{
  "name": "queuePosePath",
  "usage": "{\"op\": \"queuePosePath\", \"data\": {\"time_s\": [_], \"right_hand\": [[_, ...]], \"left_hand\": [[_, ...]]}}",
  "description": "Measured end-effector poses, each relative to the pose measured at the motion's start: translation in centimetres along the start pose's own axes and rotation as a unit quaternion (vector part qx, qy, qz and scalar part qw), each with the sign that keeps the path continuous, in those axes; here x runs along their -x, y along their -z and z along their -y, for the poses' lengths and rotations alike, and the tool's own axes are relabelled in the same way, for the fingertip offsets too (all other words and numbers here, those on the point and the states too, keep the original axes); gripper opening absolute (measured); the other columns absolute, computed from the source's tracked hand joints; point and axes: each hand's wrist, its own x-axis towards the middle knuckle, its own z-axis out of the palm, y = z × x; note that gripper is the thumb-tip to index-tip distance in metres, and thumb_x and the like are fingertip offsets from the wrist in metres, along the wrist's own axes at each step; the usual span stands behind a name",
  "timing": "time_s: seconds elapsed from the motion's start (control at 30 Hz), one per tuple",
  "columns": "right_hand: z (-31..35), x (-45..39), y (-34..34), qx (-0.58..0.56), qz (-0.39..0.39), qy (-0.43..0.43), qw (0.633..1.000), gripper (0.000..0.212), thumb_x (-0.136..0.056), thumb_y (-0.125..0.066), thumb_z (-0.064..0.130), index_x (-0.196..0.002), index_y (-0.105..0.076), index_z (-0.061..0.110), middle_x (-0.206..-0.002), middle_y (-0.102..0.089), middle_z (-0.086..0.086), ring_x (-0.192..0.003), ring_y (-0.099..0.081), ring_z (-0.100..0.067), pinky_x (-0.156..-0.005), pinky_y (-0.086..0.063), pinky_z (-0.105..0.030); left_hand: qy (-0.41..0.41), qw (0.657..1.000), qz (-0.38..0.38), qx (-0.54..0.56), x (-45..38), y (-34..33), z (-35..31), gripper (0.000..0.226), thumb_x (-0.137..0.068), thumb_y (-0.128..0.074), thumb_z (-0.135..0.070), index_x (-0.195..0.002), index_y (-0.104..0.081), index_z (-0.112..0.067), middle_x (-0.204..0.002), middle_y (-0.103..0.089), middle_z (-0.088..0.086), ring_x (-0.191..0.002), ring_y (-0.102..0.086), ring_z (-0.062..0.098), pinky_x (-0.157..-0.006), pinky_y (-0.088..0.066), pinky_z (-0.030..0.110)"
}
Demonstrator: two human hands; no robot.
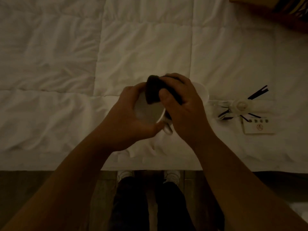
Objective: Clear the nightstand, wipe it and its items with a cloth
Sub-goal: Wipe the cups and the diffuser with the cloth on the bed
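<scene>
My left hand (pixel 128 117) grips a white mug (pixel 148 112) from its left side, holding it above the white bed. The mug's handle (pixel 167 128) points toward me. My right hand (pixel 185 104) holds a dark cloth (pixel 154 91) pressed over the mug's far rim and right side. Part of the cloth is hidden under my fingers. A white saucer (pixel 202 92) lies on the bed just behind my right hand, mostly hidden by it.
To the right on the white bed cover (pixel 133 47) lie a clear glass reed diffuser (pixel 233 107) with black sticks and a small white card (pixel 259 127). A yellow and dark patterned item (pixel 275 9) sits at the top right. The bed's edge, the floor and my feet (pixel 148 177) are below.
</scene>
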Motion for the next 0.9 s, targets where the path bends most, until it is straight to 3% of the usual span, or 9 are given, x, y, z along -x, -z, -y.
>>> {"op": "queuePosePath", "data": {"time_s": [0.07,0.17,0.27,0.37,0.5,0.57,0.67,0.8,0.9], "right_hand": [[0.2,-1.3,0.4,-0.071,0.019,-0.074,0.995,0.017,-0.087,-0.056,0.039,-0.101,-0.064,0.04,-0.115,-0.062,0.004,-0.106,-0.06,-0.007,-0.093,-0.049,-0.028],[-0.1,-1.8,0.1,-0.243,0.056,-0.176,0.952,0.027,-0.088,-0.057,0.034,-0.107,-0.071,0.019,-0.108,-0.07,-0.011,-0.099,-0.066,-0.025,-0.089,-0.052,-0.045],[-0.3,-1.3,-0.4,-0.415,0.04,-0.234,0.878,0.037,-0.085,-0.061,0.033,-0.112,-0.068,0.009,-0.111,-0.065,-0.019,-0.1,-0.06,-0.034,-0.085,-0.051,-0.047],[-0.3,-0.6,-1.0,-0.462,0.025,-0.292,0.837,0.043,-0.076,-0.066,0.045,-0.103,-0.073,0.013,-0.1,-0.066,-0.013,-0.085,-0.063,-0.031,-0.058,-0.05,-0.035],[-0.8,0.1,-2.0,-0.529,-0.034,-0.322,0.784,0.042,-0.09,-0.055,0.046,-0.113,-0.07,0.015,-0.11,-0.068,-0.012,-0.095,-0.063,-0.029,-0.064,-0.052,-0.036],[-0.8,0.2,-2.5,-0.526,-0.056,-0.319,0.786,0.045,-0.094,-0.051,0.046,-0.125,-0.063,0.016,-0.122,-0.065,-0.012,-0.11,-0.062,-0.03,-0.076,-0.055,-0.039],[-0.7,0.7,-3.0,-0.485,-0.118,-0.29,0.816,0.04,-0.097,-0.048,0.04,-0.13,-0.058,0.019,-0.127,-0.063,-0.01,-0.118,-0.058,-0.029,-0.098,-0.047,-0.05],[0.4,2.2,-3.1,-0.34,-0.155,-0.17,0.912,0.035,-0.093,-0.053,0.032,-0.127,-0.058,0.033,-0.124,-0.065,0.006,-0.116,-0.06,-0.015,-0.096,-0.051,-0.042],[1.1,2.7,-3.3,-0.196,-0.159,-0.114,0.961,0.042,-0.089,-0.057,0.032,-0.131,-0.053,0.037,-0.127,-0.06,0.012,-0.12,-0.055,-0.008,-0.098,-0.049,-0.036]], "left_hand": [[-0.006,0.999,0.027,0.018,0.2,0.3,-0.1,0.089,-0.055,-0.074,-0.049,-0.135,-0.036,-0.036,-0.131,-0.047,-0.006,-0.11,-0.054,-0.002,-0.078,-0.049,0.013],[-0.014,0.976,0.019,0.215,0.3,0.6,0.1,0.098,-0.058,-0.079,-0.042,-0.144,-0.034,-0.023,-0.133,-0.048,0.001,-0.116,-0.057,0.018,-0.084,-0.051,0.033],[-0.045,0.954,-0.008,0.295,0.1,0.0,0.1,0.09,-0.065,-0.076,-0.057,-0.14,-0.039,-0.023,-0.13,-0.054,-0.005,-0.118,-0.055,0.018,-0.087,-0.05,0.031],[-0.026,0.941,-0.044,0.334,-0.2,-1.3,0.2,0.087,-0.066,-0.072,-0.061,-0.135,-0.041,-0.018,-0.125,-0.057,-0.001,-0.114,-0.056,0.019,-0.086,-0.049,0.03],[0.04,0.883,-0.164,0.439,-0.4,-3.6,0.3,0.064,-0.075,-0.067,-0.043,-0.13,-0.046,-0.019,-0.117,-0.06,0.001,-0.107,-0.061,0.014,-0.081,-0.05,0.024],[0.073,0.875,-0.217,0.428,-0.5,-4.5,0.2,0.038,-0.087,-0.052,-0.036,-0.124,-0.051,-0.028,-0.112,-0.063,-0.004,-0.099,-0.065,0.008,-0.076,-0.052,0.021],[0.139,0.838,-0.258,0.46,-0.9,-5.5,-0.4,0.06,-0.075,-0.056,-0.056,-0.128,-0.053,-0.026,-0.114,-0.067,0.004,-0.102,-0.067,0.015,-0.078,-0.054,0.027],[0.146,0.821,-0.269,0.482,-1.3,-5.7,-0.8,0.049,-0.081,-0.048,-0.061,-0.116,-0.061,-0.029,-0.111,-0.072,0.002,-0.107,-0.066,0.021,-0.091,-0.052,0.039],[0.151,0.816,-0.265,0.491,-1.4,-5.3,-0.6,0.066,-0.082,-0.047,-0.065,-0.134,-0.05,-0.025,-0.124,-0.065,0.008,-0.113,-0.063,0.024,-0.094,-0.051,0.041]]}}
